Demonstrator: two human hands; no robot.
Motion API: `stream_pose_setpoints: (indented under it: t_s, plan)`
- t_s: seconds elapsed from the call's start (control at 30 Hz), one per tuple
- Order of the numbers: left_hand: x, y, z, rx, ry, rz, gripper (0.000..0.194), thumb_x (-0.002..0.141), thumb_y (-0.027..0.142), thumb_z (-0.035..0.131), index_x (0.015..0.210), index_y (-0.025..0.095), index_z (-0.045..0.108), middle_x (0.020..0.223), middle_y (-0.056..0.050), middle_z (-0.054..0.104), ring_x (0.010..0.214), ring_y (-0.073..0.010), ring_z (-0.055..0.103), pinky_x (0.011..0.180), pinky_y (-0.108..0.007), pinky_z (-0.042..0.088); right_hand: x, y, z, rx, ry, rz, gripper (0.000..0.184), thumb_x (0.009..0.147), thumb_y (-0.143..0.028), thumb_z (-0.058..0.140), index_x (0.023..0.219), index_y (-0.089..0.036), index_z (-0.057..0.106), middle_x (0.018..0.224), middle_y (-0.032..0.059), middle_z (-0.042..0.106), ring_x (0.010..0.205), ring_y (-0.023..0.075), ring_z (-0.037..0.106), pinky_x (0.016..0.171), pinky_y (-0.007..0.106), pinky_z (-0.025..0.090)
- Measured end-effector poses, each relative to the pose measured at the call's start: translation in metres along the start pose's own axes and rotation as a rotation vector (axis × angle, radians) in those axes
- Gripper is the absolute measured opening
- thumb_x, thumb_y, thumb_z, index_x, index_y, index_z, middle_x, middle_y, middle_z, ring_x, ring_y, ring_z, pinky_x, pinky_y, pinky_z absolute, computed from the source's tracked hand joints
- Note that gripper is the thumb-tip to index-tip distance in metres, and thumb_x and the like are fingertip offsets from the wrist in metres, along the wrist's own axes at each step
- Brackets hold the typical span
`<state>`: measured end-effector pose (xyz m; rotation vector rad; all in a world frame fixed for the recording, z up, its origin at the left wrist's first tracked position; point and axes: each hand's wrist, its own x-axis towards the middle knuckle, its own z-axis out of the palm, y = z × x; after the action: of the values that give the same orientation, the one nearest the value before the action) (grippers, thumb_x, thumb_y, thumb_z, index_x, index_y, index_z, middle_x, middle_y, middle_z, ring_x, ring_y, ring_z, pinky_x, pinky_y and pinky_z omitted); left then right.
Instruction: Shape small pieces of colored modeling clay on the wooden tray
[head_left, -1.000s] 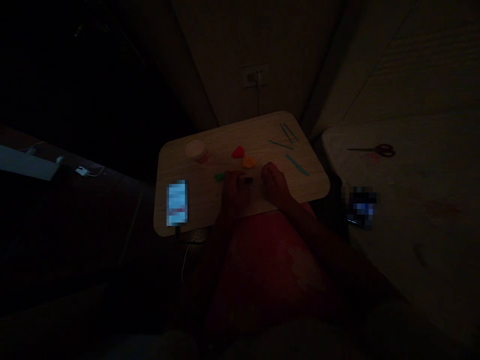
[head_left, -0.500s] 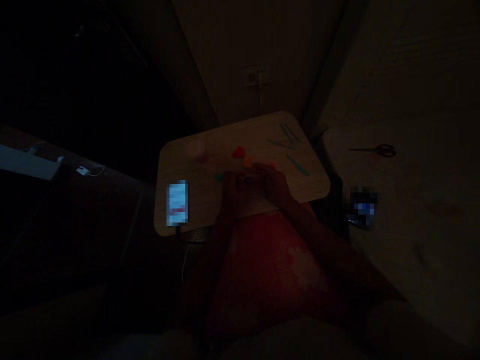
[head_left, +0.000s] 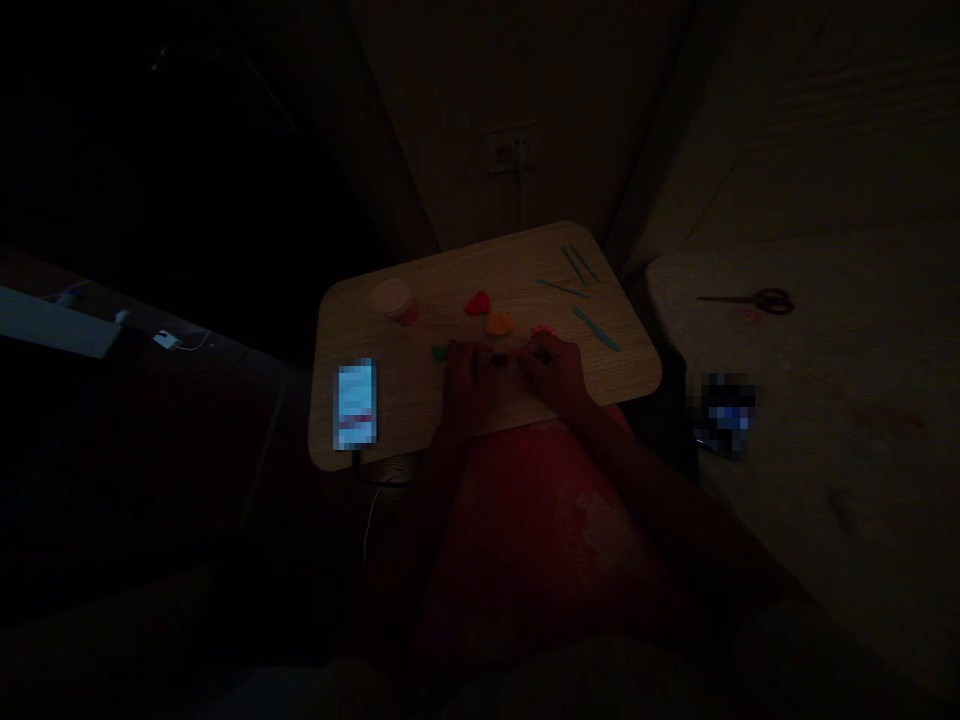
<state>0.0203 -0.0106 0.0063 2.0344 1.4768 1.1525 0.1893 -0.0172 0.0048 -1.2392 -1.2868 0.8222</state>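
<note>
Your left hand (head_left: 466,375) and right hand (head_left: 553,370) face each other over the near part of the wood-grain table (head_left: 409,395). The small dark lump (head_left: 499,360) sits between them, near the left fingertips. The fingers of both hands curl inward; in this dim light, you cannot tell whether either hand pinches anything. The green lump (head_left: 439,353) lies just left of your left hand; the pink lump (head_left: 543,330) lies at the far side of your right. Ahead are the orange lump (head_left: 500,323) and, just beside it, the red lump (head_left: 478,302).
</note>
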Motion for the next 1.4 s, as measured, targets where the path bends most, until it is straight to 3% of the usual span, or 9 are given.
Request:
stream_pose_setpoints:
  t_s: [0.2,0.33,0.5,0.67,0.8,0.97,1.2,1.4]
  plan:
    - [0.000,0.001,-0.001,-0.014,0.001,0.000,0.014,0.090,0.015,0.059,0.102,0.022,0.059,0.106,-0.008,0.059,0.101,-0.0241,0.059,0.093,-0.042,0.051,0.002,0.000,-0.002,-0.016,-0.028,-0.053,0.028,0.094,-0.037,0.058,0.080,-0.023,0.077,0.054,-0.0015,0.063,0.057,0.0173,0.063,0.070,0.033,0.053]
    - [0.001,0.000,0.000,-0.006,0.005,0.005,0.012,0.093,0.014,0.054,0.099,0.022,0.059,0.104,-0.007,0.059,0.101,-0.0235,0.058,0.095,-0.042,0.050,0.004,0.001,-0.003,-0.046,-0.006,-0.119,0.028,0.094,-0.036,0.056,0.097,-0.024,0.081,0.077,0.0034,0.075,0.080,0.0210,0.071,0.086,0.038,0.055]
    - [0.000,-0.001,0.001,0.004,0.014,0.009,0.011,0.093,0.014,0.054,0.097,0.022,0.059,0.102,-0.007,0.059,0.099,-0.0231,0.059,0.094,-0.041,0.052,0.003,0.003,-0.002,0.024,-0.058,-0.066,0.033,0.096,-0.031,0.052,0.116,-0.023,0.077,0.077,0.0027,0.075,0.064,0.0169,0.066,0.072,0.034,0.056]
    - [-0.001,0.000,0.000,0.003,0.012,0.010,0.013,0.091,0.013,0.057,0.100,0.022,0.060,0.105,-0.007,0.058,0.101,-0.0235,0.059,0.093,-0.041,0.052,0.004,0.010,0.000,-0.017,-0.024,-0.083,0.019,0.090,-0.033,0.064,0.095,-0.024,0.081,0.080,0.0040,0.078,0.075,0.0193,0.071,0.078,0.035,0.056]
    - [0.000,0.000,0.000,-0.001,0.010,0.008,0.014,0.092,0.011,0.055,0.099,0.022,0.060,0.104,-0.007,0.058,0.100,-0.0230,0.059,0.094,-0.041,0.051,0.005,0.011,0.000,-0.052,0.037,-0.083,0.017,0.085,-0.034,0.072,0.075,-0.022,0.076,0.071,0.0020,0.075,0.067,0.0177,0.066,0.076,0.034,0.054]
    - [0.000,-0.001,0.002,-0.010,0.021,-0.017,0.013,0.093,0.012,0.054,0.097,0.022,0.061,0.103,-0.006,0.058,0.097,-0.0221,0.058,0.092,-0.039,0.051,0.005,0.003,-0.003,-0.013,0.042,-0.091,0.017,0.082,-0.035,0.075,0.076,-0.020,0.070,0.073,0.0011,0.070,0.065,0.0150,0.061,0.062,0.028,0.047]
    - [-0.001,-0.003,0.003,-0.030,0.028,0.003,0.013,0.094,0.012,0.054,0.098,0.021,0.061,0.103,-0.007,0.057,0.098,-0.0228,0.058,0.093,-0.041,0.051,0.004,0.002,-0.002,0.020,0.076,-0.044,0.044,0.101,-0.046,0.048,0.063,-0.023,0.049,0.058,-0.0028,0.045,0.057,0.0140,0.046,0.059,0.028,0.040]
    - [0.000,0.000,0.001,-0.023,0.030,0.015,0.012,0.094,0.012,0.054,0.097,0.021,0.061,0.102,-0.006,0.058,0.098,-0.0215,0.058,0.094,-0.039,0.051,0.004,0.001,-0.003,0.016,0.015,-0.012,0.035,0.099,-0.042,0.052,0.074,-0.022,0.066,0.058,-0.0019,0.055,0.057,0.0153,0.054,0.066,0.030,0.048]
